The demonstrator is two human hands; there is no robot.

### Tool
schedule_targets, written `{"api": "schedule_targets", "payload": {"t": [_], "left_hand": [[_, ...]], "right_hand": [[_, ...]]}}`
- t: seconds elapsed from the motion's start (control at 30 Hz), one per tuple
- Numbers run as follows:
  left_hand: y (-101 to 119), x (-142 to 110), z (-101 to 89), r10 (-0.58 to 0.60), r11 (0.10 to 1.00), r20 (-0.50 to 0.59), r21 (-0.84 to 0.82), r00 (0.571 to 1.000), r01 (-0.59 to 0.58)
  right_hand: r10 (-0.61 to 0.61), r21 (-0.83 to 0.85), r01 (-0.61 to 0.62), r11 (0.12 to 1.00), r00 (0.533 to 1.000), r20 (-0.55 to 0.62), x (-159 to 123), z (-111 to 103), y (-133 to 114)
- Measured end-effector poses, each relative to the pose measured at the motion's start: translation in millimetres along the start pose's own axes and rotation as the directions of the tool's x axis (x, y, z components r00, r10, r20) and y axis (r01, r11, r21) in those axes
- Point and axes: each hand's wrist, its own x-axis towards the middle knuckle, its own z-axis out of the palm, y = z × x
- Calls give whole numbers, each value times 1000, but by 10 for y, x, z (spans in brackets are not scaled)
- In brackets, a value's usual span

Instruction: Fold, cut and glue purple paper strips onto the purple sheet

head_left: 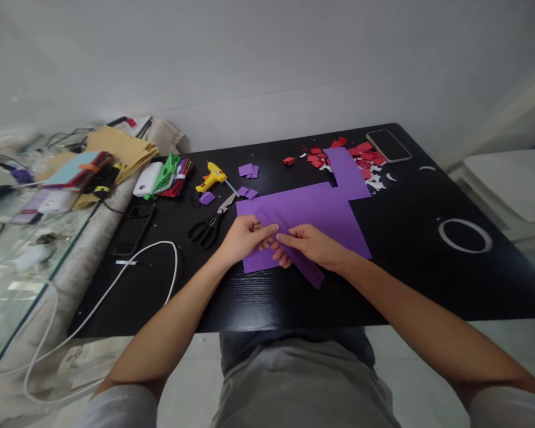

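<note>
Between my two hands is a folded strip of purple paper (307,270), slanting from upper left to lower right. My left hand (248,238) pinches its upper part, thumb on top. Gripping the same strip close by, my right hand (310,242) has its thumb pressed on the paper and fingers curled beneath. Under the hands lies a large purple sheet (339,223) on the black table. Another purple piece (345,172) overlaps its upper right corner. Black-handled scissors (211,223) lie left of the sheet, partly open.
A yellow glue gun (213,177) and small purple paper pieces (248,170) lie behind the scissors. Red paper scraps (365,156), a phone (389,146) and a white ring (465,235) are to the right. On the left are another phone (132,230) and a white cable (177,261).
</note>
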Motion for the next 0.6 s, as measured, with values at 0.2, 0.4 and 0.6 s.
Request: {"api": "schedule_targets", "payload": {"t": [0.2, 0.4, 0.6], "left_hand": [[33, 15, -57, 38, 999, -38, -1, 999, -38], [42, 7, -31, 39, 999, -25, -18, 999, -39], [33, 3, -29, 17, 995, 75, 96, 997, -24]], "right_hand": [[18, 26, -18, 999, 1000, 0, -11, -14, -5], [-3, -4, 2, 1000, 1000, -13, 21, -21, 37], [-4, 4, 4, 1000, 999, -43, 14, -5, 36]]}}
